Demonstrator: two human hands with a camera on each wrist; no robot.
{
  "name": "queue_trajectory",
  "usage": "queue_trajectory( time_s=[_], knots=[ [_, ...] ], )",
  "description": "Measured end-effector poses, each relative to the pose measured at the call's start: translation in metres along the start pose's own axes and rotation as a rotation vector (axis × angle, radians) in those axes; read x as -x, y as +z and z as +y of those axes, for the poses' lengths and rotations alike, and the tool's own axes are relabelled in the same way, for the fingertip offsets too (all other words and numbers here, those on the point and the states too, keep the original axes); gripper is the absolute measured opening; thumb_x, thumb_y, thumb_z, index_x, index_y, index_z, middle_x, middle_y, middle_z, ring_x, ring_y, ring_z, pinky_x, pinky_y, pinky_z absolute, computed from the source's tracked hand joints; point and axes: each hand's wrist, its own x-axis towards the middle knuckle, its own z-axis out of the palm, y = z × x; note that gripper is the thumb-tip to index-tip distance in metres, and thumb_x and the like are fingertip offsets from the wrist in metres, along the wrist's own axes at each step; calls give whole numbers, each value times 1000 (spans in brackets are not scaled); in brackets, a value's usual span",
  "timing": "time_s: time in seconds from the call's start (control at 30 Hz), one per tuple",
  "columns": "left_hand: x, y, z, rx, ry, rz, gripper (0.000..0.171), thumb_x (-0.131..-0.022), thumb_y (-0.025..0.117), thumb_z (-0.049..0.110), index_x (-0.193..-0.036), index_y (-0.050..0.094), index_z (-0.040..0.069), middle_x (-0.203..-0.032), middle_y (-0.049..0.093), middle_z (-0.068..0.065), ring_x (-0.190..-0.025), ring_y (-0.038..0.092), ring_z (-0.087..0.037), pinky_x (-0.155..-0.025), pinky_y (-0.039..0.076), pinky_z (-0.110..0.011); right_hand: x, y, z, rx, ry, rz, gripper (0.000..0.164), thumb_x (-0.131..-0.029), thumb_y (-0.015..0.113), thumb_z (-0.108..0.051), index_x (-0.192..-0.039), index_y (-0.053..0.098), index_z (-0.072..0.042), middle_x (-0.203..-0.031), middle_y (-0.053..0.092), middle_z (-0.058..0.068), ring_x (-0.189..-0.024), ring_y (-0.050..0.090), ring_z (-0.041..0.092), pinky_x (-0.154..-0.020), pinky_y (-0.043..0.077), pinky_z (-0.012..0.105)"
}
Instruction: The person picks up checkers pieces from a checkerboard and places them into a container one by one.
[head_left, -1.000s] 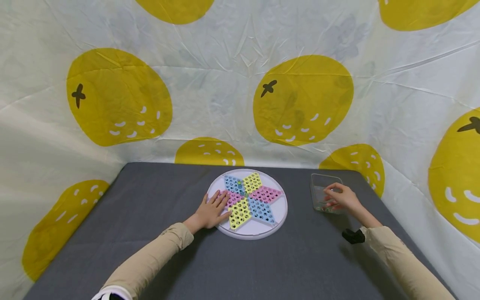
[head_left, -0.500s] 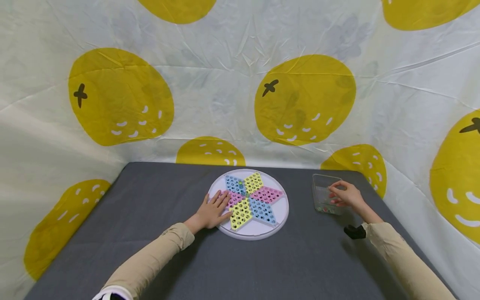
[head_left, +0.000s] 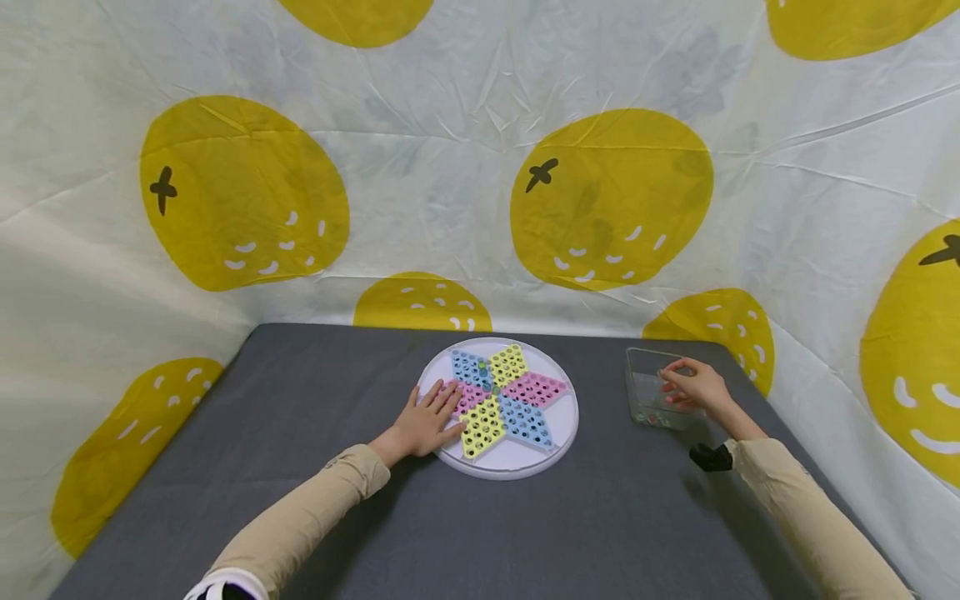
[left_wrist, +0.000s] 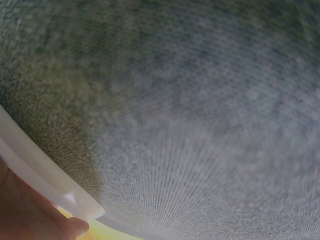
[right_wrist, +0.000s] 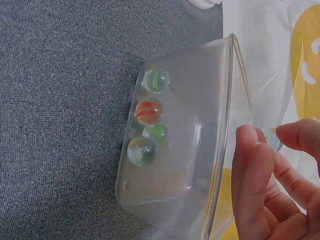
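By the rim of the clear plastic box (right_wrist: 205, 85), the right hand (head_left: 697, 387) pinches a glass marble (right_wrist: 273, 140) (gently but securely seems wise; glass may slip); the left hand (head_left: 420, 425) rests spread on the Chinese checkers board (head_left: 512, 461).

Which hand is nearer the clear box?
Right: the right hand is at the open top of the clear box; the left hand rests on the round board, to the box's left.

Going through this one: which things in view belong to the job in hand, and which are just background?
Part of the job:
Left hand, resting on the star-patterned game board
Right hand, pinching a glass marble
Clear container, with loose marbles inside

Just background:
Dark grey cloth
Fruit-print curtain
Black item at the right cuff
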Motion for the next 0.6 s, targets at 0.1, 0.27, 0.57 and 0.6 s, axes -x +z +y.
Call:
queue_trajectory(
  time_s=[0.1,0.27,0.57,0.6],
  knots=[
    [0,-2,1,3,-10,-15,67,-91,27,55,-144,13,16,-152,10,-1,-139,8,-25,-106,10,-56,-1,-1,1,5,-2,2,49,-90,49,-37,-115,43,5,-90,68,16,-64,66,14,-64,53,38],
    [-1,0,0,3,-10,-17,67,-91,26,55,-145,12,17,-152,8,1,-140,7,-24,-107,9,-56,-3,-2,3,23,5,6,48,-90,48,-35,-116,43,5,-95,66,21,-64,66,12,-64,53,37],
    [0,-2,1,2,-6,-9,67,-91,26,55,-144,14,16,-152,10,0,-139,8,-25,-106,10,-56,-4,-4,7,13,-3,12,44,-91,48,-31,-116,43,6,-92,67,19,-66,66,16,-63,53,37],
    [0,-2,0,0,-6,-10,67,-91,26,55,-144,14,16,-152,10,0,-139,8,-25,-106,11,-56,-4,-4,7,13,-1,12,45,-91,48,-31,-115,43,6,-92,68,18,-65,66,16,-63,53,37]
  ],
)
